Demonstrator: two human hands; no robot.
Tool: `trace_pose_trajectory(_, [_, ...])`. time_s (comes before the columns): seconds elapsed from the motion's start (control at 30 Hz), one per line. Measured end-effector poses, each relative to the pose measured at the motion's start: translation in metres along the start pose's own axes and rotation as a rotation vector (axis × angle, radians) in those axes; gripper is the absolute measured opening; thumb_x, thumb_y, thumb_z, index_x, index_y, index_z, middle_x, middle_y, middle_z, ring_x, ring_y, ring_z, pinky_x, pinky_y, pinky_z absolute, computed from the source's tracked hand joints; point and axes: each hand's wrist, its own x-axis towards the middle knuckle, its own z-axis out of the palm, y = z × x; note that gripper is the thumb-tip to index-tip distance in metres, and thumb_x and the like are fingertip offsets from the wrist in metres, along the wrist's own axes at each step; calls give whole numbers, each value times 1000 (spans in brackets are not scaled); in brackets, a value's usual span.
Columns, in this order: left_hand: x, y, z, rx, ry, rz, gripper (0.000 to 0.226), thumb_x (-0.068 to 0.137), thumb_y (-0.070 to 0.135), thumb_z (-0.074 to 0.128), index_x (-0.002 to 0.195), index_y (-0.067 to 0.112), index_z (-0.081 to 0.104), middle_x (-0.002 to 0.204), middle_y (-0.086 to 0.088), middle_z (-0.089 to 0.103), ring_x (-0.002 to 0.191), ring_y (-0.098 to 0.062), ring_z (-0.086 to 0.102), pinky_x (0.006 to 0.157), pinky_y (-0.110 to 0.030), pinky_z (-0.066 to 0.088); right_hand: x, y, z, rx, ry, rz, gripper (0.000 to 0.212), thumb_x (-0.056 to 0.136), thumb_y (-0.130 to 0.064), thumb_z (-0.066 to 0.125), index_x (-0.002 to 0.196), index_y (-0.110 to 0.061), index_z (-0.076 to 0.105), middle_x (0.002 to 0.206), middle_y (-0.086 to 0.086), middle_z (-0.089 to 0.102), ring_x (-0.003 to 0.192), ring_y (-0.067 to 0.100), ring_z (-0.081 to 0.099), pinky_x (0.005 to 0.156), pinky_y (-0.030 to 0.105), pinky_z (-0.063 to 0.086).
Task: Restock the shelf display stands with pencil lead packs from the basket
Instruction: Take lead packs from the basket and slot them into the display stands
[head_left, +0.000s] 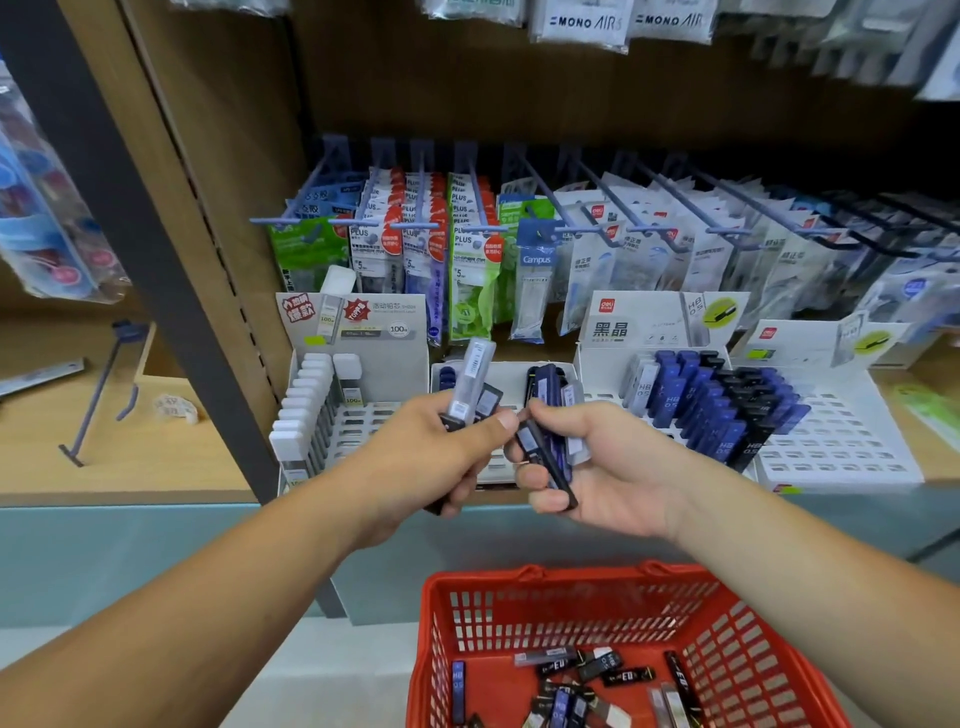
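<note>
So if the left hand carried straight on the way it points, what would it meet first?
Probably the right hand and the lead packs it grips, which almost touch the left hand. Beyond them sits the middle display stand, though depth is hard to judge.

one left grip (441, 452), one right grip (613, 467), one red basket (571, 578), four display stands (384, 358) (511, 374) (649, 318) (841, 441).

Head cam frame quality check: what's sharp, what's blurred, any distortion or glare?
Head view: left hand, right hand and the lead packs they grip are reasonably sharp; hanging packets toward the right edge smear with blur; wide-angle distortion slants the shelf upright at left; lighting even, dark recess behind the hooks, no strong glare.
</note>
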Motion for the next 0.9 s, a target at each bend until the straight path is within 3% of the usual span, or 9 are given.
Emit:
trace_pose_trajectory(0.07, [2, 1, -1, -135, -44, -57, 35, 99, 37, 66, 67, 24, 67, 63, -2, 43, 50, -17, 38, 48, -28, 35, -3, -2, 1, 47, -18, -20, 23, 101, -26, 54, 106, -5, 63, 85, 13, 61, 58, 21, 50, 48, 28, 32])
trace_pose_trajectory(0.13, [3, 1, -5, -265, -98, -121, 26, 101, 32, 64, 80, 24, 78, 66, -2, 42, 54, -16, 37, 49, -28, 33, -5, -4, 1, 90, -45, -46, 26, 100, -24, 53, 113, -6, 67, 83, 11, 60, 59, 21, 48, 49, 29, 32])
trace_pose_trajectory(0.23, [4, 0, -8, -363, -123, -180, 11, 99, 21, 66, 100, 10, 64, 67, -3, 45, 54, -15, 37, 48, -26, 31, -8, -6, -1, 133, -76, -84, 41, 95, -26, 57, 130, -8, 64, 81, 8, 54, 60, 19, 44, 50, 29, 33])
trace_pose_trajectory(0.4, [0, -6, -3, -159, -169, -148, 19, 99, 31, 68, 96, 13, 64, 66, -5, 50, 53, -18, 42, 52, -28, 34, -7, -6, -1, -4, -6, -162, 42, 95, -47, 61, 119, -13, 63, 73, 2, 48, 53, 13, 37, 40, 23, 26])
trace_pose_trajectory(0.53, [-3, -4, 4, -67, -230, -131, 25, 100, 42, 65, 86, 21, 60, 66, -3, 49, 51, -17, 41, 54, -30, 41, -5, -4, 3, -141, 56, -238, 53, 83, -57, 69, 113, -14, 63, 68, 0, 42, 48, 11, 30, 38, 21, 18])
trace_pose_trajectory(0.7, [-4, -1, 8, 1, -319, -90, 36, 103, 35, 62, 67, 33, 63, 61, 0, 45, 49, -15, 34, 51, -31, 34, -9, 0, 10, -362, 55, -336, 38, 64, -42, 85, 86, -20, 63, 62, 2, 50, 45, 10, 27, 40, 21, 15])
trace_pose_trajectory(0.77, [-5, -1, 8, 26, -337, -91, 33, 103, 34, 62, 71, 35, 69, 62, -1, 46, 48, -14, 33, 49, -29, 32, -8, -1, 10, -410, 50, -346, 36, 63, -36, 87, 85, -19, 64, 66, 7, 52, 46, 10, 27, 42, 22, 14])
trace_pose_trajectory(0.9, [-5, -4, 10, 15, -344, -101, 9, 99, 31, 70, 90, 31, 72, 69, -7, 50, 49, -14, 31, 47, -26, 30, -8, 1, 9, -422, 36, -361, 22, 81, -23, 81, 85, -13, 62, 49, 2, 43, 40, 9, 30, 42, 25, 14])
